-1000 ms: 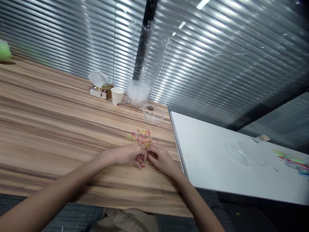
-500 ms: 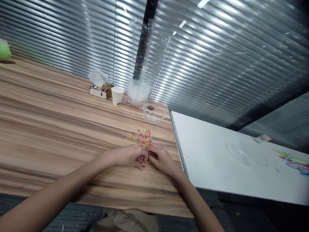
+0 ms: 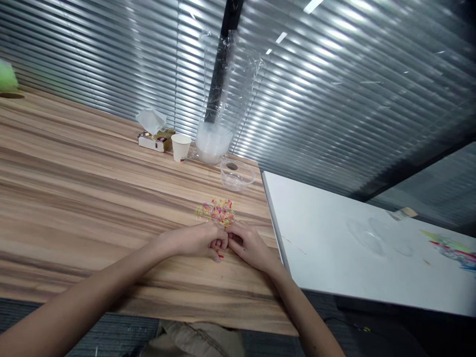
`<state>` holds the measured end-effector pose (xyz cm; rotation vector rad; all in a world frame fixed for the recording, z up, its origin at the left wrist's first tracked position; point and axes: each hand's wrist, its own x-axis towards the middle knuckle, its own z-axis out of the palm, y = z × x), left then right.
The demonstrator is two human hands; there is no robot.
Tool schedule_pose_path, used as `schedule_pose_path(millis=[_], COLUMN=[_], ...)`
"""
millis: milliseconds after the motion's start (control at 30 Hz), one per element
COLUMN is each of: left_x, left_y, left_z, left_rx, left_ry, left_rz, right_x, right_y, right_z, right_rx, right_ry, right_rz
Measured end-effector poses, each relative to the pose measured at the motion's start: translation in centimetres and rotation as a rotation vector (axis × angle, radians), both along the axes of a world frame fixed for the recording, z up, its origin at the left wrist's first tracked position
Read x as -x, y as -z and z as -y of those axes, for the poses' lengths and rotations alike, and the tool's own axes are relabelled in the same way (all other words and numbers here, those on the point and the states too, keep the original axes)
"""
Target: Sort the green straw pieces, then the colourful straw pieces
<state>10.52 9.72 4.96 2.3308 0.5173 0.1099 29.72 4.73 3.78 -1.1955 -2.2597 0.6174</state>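
Note:
My left hand [image 3: 206, 239] and my right hand [image 3: 250, 245] meet over the wooden table, fingertips together. Both are closed, fingers curled and pinched inward; whatever lies between them is hidden or too small to name. A small thin red piece [image 3: 220, 256] shows beside my left thumb; whether it is held or lies on the table I cannot tell. Just beyond my fingers is a loose pile of tiny thin bits [image 3: 219, 210] in yellow, red, pink and purple, with its near edge by my knuckles.
Behind the pile stands a clear plastic bowl [image 3: 238, 181]. Farther back are a stack of clear bowls [image 3: 212, 144] in a plastic bag, a paper cup [image 3: 181, 148] and a tissue pack [image 3: 152, 141]. A white table [image 3: 327, 248] adjoins at right, with colourful strands [image 3: 453, 250] on it.

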Motion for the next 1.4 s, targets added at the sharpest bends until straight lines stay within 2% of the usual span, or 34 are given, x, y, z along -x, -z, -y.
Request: schedule_pose_path(millis=[733, 1400], left_x=[0.03, -0.06], left_y=[0.47, -0.25], left_z=[-0.25, 0.22], left_rx=[0.003, 0.001], left_ry=[0.01, 0.004], left_rz=[0.014, 0.012], right_x=[-0.03, -0.02], right_y=[-0.02, -0.02], right_z=[0.05, 0.1], right_rx=[-0.016, 0.001], right_ry=[0.001, 0.02], right_rz=[0.016, 0.002])
